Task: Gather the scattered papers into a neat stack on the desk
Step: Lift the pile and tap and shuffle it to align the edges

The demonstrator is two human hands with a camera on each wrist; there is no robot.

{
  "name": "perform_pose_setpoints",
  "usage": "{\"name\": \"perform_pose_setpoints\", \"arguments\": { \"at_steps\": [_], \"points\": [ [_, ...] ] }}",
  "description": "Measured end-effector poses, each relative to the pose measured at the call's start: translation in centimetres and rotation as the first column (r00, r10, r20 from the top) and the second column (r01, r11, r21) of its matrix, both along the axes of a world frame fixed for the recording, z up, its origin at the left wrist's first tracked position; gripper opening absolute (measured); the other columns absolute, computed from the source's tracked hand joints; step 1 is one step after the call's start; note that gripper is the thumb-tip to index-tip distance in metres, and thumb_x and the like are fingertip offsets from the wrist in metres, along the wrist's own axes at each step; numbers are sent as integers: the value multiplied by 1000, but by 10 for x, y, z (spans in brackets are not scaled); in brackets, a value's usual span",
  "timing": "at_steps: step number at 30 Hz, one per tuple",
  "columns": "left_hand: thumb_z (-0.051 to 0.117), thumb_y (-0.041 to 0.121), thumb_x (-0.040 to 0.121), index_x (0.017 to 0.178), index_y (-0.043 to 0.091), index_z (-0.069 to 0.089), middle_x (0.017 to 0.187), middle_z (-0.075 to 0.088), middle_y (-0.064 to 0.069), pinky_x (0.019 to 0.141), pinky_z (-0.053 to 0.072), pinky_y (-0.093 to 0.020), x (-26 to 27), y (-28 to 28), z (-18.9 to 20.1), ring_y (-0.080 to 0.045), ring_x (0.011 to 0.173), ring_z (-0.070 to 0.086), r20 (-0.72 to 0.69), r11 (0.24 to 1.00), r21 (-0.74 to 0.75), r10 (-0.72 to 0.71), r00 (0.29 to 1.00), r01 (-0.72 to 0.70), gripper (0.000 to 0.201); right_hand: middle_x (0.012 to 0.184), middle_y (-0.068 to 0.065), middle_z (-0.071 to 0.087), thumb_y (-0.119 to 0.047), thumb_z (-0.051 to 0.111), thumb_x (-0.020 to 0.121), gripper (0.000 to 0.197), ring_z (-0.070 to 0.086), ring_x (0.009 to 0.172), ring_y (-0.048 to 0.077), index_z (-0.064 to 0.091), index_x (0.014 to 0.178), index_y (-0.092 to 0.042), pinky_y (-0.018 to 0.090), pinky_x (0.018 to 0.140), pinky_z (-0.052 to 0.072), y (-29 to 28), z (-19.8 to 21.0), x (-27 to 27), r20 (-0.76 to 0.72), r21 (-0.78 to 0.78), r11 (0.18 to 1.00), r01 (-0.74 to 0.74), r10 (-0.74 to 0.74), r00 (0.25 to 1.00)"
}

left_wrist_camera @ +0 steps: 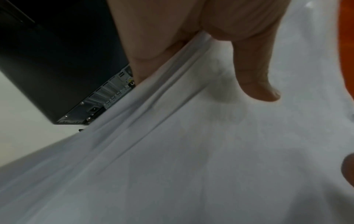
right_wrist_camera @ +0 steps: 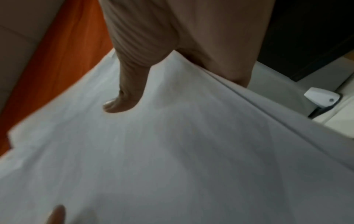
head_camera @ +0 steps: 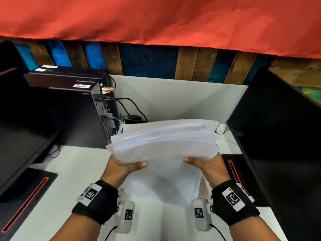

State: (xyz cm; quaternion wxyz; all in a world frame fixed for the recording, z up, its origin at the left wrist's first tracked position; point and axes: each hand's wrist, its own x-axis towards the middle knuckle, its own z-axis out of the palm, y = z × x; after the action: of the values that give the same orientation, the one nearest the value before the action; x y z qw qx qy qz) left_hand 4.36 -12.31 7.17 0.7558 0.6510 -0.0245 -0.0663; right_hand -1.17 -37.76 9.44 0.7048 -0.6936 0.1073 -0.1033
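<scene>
Both hands held the papers as one uneven stack, raised above the middle of the white desk: the left hand gripped its left edge, the right hand its right edge, thumbs on top

I can read no words or numbers anywhere; the small white label on top of the black computer tower to my left is too blurred to make out; the white tags on my black wristbands carry only black-and-white square code patterns, no letters.
</scene>
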Motion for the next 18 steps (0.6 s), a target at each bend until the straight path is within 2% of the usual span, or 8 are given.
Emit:
{"name": "perform_pose_setpoints", "arguments": {
  "at_steps": [2,4,6,9,11,13,15,18],
  "points": [
    [82,-13,53,99,15,71,103,75,-8,79,59,-32,1,-2,2,-19,94,72,11,999,-32,-16,1000,16,55,101,8,75,-3,86,51,57,72,94,21,68,103,-18,37,83,55,1,-3,-1,35,66,998,-3,1,999],
    [77,-17,60,101,13,69,101,75,-7,74,60,-28,3,0,1,-20,94,72,-1,998,-58,4,1000,-4,51,100,10,75,-3,85,52,50,72,94,25,70,98,-17,36,79,56,0,-7,0,12,135,991,-9,7,1000],
    [74,-15,65,99,9,69,93,77,-5,68,60,-25,2,-1,1,-24,91,72,-15,997,-60,41,999,-42,42,95,9,76,3,83,55,45,72,92,26,71,94,-14,26,70,58,-2,-16,-2,-41,134,991,-18,24,999],
    [75,-9,68,94,8,70,86,78,-2,68,61,-28,-4,-8,7,-24,85,73,-7,992,-41,116,993,-116,32,89,5,74,6,83,60,41,73,77,7,67,93,-11,9,57,52,4,-26,-1,-118,55,998,43,-36,992],
    [74,-7,71,96,10,69,81,78,7,62,58,-19,-6,-15,18,-14,79,74,40,986,-54,159,986,-157,30,82,0,70,-2,81,68,26,70,70,-1,66,88,-9,3,53,48,13,-20,3,-106,21,985,173,-170,980],
    [70,-6,76,100,12,66,77,76,16,60,54,-12,-10,-22,32,-2,74,72,105,981,-87,184,977,-175,30,91,-5,71,-9,77,74,27,70,88,3,68,99,-13,5,68,51,18,-13,7,4,4,969,247,-247,969],
    [67,-4,80,105,15,63,80,75,22,64,52,-8,-13,-27,42,4,77,70,177,978,-105,195,965,-179,31,99,-12,71,-9,73,79,29,68,94,-1,66,101,-27,11,81,52,24,-2,7,105,8,967,255,-254,961],
    [67,-3,80,110,17,62,90,75,20,70,53,-9,-16,-27,46,3,86,70,228,980,-98,192,955,-174,37,98,-11,72,-3,72,79,35,68,91,-4,65,100,-30,13,81,54,27,3,1,166,44,975,219,-223,961]
  ]
}}
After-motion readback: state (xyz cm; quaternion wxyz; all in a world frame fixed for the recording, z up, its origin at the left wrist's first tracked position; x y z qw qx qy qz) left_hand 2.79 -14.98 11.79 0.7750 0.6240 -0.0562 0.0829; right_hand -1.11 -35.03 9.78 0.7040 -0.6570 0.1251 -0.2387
